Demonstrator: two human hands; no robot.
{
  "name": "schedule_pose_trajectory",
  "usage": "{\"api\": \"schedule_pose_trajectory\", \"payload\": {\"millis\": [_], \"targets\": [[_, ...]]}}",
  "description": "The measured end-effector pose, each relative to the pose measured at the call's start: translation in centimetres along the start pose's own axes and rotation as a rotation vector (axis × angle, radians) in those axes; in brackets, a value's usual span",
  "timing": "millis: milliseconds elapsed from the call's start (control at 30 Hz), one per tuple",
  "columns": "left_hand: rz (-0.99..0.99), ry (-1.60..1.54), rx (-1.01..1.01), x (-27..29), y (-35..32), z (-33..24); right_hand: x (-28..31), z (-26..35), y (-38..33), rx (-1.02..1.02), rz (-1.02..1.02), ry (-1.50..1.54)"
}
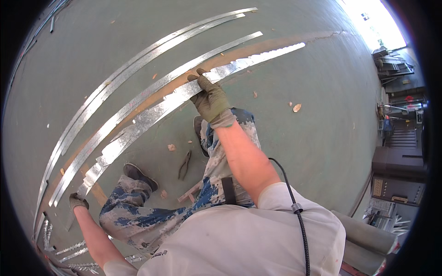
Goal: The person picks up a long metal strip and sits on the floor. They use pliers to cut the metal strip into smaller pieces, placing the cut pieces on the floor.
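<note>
A long shiny metal strip (152, 115) with a jagged, notched edge stretches in front of me from lower left to upper right. My right hand (212, 100), in an olive work glove, is closed round its middle, with fingertips showing past the far edge. At the strip's near left end my left hand (78, 201), also gloved, grips it; its fingers are partly hidden. A pair of pliers (184, 164) lies on the floor between my feet, touched by neither hand.
Plain metal strips (159, 77) lie on the green floor (304, 152) beyond the held one. Notched strips (73, 252) are piled at lower left. Dry leaves (297, 107) are scattered about. Metal racks and stock (398, 66) stand at far right, near large rolls (363, 232).
</note>
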State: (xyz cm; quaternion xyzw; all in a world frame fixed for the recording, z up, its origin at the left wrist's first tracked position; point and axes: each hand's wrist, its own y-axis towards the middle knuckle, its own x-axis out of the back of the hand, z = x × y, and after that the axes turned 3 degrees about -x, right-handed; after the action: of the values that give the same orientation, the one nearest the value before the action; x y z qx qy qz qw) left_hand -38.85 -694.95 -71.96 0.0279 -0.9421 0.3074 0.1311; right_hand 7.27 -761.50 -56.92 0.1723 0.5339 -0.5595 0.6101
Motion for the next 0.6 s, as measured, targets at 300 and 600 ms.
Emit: {"api": "schedule_pose_trajectory", "payload": {"millis": [300,600], "targets": [[0.124,-0.175,-0.118,-1.4,-2.8,-9.9,-1.8,4.1,-2.5,0.117,0.37,0.16],[0.145,-0.241,-0.177,-1.4,-17.3,-17.4,-1.2,4.1,-6.4,0.069,0.287,0.219]]}}
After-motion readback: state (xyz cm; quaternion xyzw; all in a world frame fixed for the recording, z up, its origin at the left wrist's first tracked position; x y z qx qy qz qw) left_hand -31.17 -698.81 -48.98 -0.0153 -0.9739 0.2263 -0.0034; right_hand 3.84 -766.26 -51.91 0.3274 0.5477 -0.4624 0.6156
